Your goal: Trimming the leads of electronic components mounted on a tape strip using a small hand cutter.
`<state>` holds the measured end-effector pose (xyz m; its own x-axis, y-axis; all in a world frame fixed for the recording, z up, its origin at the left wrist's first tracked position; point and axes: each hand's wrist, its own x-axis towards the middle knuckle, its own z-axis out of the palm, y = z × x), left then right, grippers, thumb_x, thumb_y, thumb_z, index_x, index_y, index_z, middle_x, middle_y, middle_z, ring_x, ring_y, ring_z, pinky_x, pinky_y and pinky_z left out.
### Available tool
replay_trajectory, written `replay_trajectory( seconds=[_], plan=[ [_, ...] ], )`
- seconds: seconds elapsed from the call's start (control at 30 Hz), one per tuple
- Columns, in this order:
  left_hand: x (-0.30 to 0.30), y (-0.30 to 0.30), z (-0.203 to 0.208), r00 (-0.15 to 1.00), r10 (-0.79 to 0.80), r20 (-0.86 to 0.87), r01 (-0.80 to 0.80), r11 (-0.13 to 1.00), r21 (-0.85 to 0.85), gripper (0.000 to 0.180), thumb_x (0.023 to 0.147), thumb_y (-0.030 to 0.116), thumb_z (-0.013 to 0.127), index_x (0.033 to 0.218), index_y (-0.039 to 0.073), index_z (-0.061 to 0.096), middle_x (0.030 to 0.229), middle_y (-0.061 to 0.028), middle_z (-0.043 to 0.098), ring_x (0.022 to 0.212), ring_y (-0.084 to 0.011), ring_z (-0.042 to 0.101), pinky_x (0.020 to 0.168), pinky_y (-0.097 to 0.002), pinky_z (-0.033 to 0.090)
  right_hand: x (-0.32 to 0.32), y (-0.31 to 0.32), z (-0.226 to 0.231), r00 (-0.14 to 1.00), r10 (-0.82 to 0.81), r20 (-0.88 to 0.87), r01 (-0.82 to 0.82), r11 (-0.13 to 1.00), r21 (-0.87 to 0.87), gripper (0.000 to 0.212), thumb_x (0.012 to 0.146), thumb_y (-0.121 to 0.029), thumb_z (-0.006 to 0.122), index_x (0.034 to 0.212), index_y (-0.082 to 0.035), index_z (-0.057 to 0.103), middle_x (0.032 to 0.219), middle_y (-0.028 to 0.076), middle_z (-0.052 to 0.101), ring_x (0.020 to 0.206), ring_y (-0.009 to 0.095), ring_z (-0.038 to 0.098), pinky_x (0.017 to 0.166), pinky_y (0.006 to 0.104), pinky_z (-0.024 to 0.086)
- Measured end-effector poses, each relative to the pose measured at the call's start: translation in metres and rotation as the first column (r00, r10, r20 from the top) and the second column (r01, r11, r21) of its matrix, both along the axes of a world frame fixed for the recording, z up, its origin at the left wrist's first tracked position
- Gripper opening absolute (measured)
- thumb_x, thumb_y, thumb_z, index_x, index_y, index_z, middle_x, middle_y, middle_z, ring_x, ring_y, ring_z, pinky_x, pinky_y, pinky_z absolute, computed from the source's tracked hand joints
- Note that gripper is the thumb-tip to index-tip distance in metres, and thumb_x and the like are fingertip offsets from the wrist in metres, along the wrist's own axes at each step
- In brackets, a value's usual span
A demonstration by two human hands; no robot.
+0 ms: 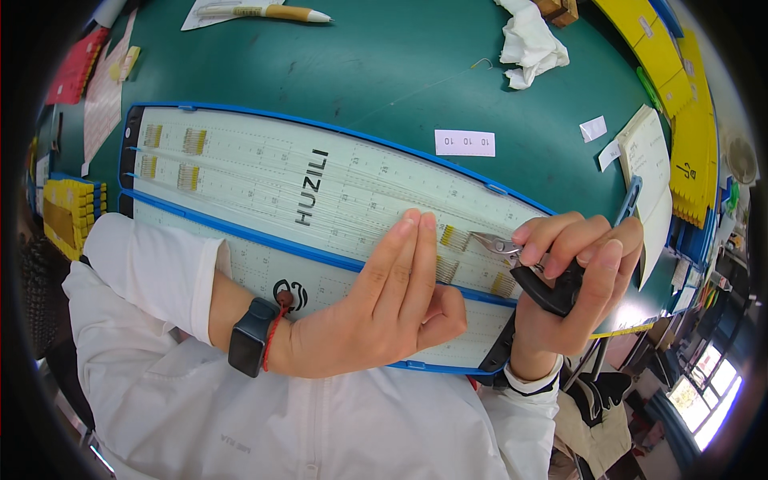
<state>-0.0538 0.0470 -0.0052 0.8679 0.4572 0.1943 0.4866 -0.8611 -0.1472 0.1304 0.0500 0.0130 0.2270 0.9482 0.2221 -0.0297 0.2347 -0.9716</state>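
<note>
A long fishing rig case (264,172) with blue edges and white inner panels lies opened across the table in front of me. My left hand (360,324) presses down on it, two or three fingers stretched out flat toward the far side, the rest bent. Small pliers (548,294) with black handles and silver jaws are gripped in my right hand (596,272). Their tips reach a row of small gold fish hooks (454,238) just right of my left fingertips. Thin clear lines run along the panel to more hooks (194,142) at its left end.
The green table (264,72) bears a pen (264,12), crumpled tissue (532,48), a white paper label (464,143) and a loose hook (482,64) on a line. To the right stand an open notebook (644,160) and yellow cards (692,152); yellow-blue racks (72,208) stand left.
</note>
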Motion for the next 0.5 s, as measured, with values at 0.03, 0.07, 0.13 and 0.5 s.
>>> replay_trajectory(
  seconds=[0.03,0.07,0.13,0.5],
  plan=[
    [-0.0001,0.0001,-0.0002,1.000,-0.005,-0.009,0.005,1.000,0.010,0.010,0.091,0.010,0.041,0.088,0.008,0.031,0.103,-0.0312,0.063,0.098,-0.0371,0.066,0.092,-0.0420,0.052,0.0004,-0.0004,-0.0007,1.000,0.005,-0.004,-0.005,1.000,-0.003,0.024,0.099,-0.022,0.043,0.085,-0.006,0.032,0.063,0.009,0.048,0.057,0.022,0.056,0.064,0.0395,0.053],
    [-0.0005,0.0001,0.0001,1.000,-0.007,-0.011,0.007,1.000,0.012,0.010,0.091,0.010,0.041,0.088,0.008,0.031,0.103,-0.0312,0.063,0.098,-0.0371,0.066,0.092,-0.0420,0.052,0.0004,-0.0006,-0.0006,1.000,0.009,-0.008,-0.009,1.000,-0.005,0.024,0.099,-0.022,0.043,0.085,-0.006,0.032,0.063,0.009,0.048,0.057,0.022,0.056,0.064,0.0395,0.053],
    [-0.0003,-0.0001,0.0004,1.000,-0.014,-0.009,0.014,1.000,0.014,0.010,0.090,0.009,0.041,0.088,0.008,0.031,0.103,-0.0319,0.063,0.097,-0.0373,0.066,0.092,-0.0424,0.052,0.0006,-0.0011,-0.0008,1.000,0.007,-0.015,-0.007,1.000,-0.001,0.024,0.099,-0.022,0.043,0.085,-0.006,0.032,0.063,0.009,0.048,0.057,0.022,0.056,0.064,0.0396,0.053],
    [0.0016,0.0014,-0.0002,1.000,-0.020,0.008,0.020,1.000,0.016,0.010,0.089,0.008,0.042,0.086,0.008,0.032,0.103,-0.0323,0.063,0.096,-0.0374,0.066,0.092,-0.0434,0.052,0.0035,-0.0016,-0.0007,0.996,0.010,-0.091,-0.009,1.000,0.012,0.025,0.101,-0.028,0.038,0.087,-0.008,0.033,0.066,0.009,0.048,0.061,0.023,0.056,0.067,0.0408,0.053]
  ],
)
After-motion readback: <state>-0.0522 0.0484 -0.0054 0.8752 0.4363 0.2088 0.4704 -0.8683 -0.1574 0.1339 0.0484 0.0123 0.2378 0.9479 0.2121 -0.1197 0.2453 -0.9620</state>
